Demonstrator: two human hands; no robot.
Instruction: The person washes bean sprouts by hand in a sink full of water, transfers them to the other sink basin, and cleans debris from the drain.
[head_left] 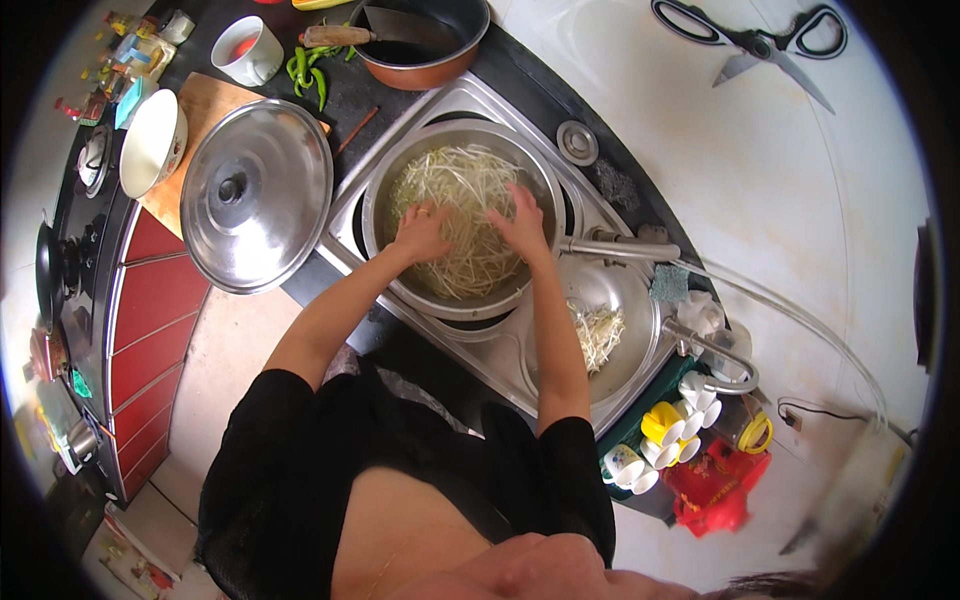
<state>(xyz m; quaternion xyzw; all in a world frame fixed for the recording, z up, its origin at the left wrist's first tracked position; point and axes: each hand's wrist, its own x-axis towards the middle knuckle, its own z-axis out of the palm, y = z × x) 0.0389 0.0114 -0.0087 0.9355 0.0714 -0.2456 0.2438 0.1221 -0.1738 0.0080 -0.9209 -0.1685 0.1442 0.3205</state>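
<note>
A wide metal basin (pixel 378 215) sits in the left sink bowl, full of pale bean sprouts (pixel 465 180) in what looks like water. My left hand (pixel 422 235) is on the left side of the heap, its fingers spread and partly sunk among the sprouts. On the right side my right hand (pixel 521 222) touches the sprouts with fingers apart, near the basin's rim. Neither hand visibly grips a bunch. A smaller clump of sprouts (pixel 598 335) lies in the right sink bowl (pixel 643 300).
A tap spout (pixel 620 248) reaches over the basin's right rim. Left of the sink, a large metal lid (pixel 255 215) leans over a cutting board (pixel 205 100). Behind are a pan (pixel 425 72) with a cleaver (pixel 400 32) and green peppers (pixel 318 80). Several cups (pixel 662 425) stand at right.
</note>
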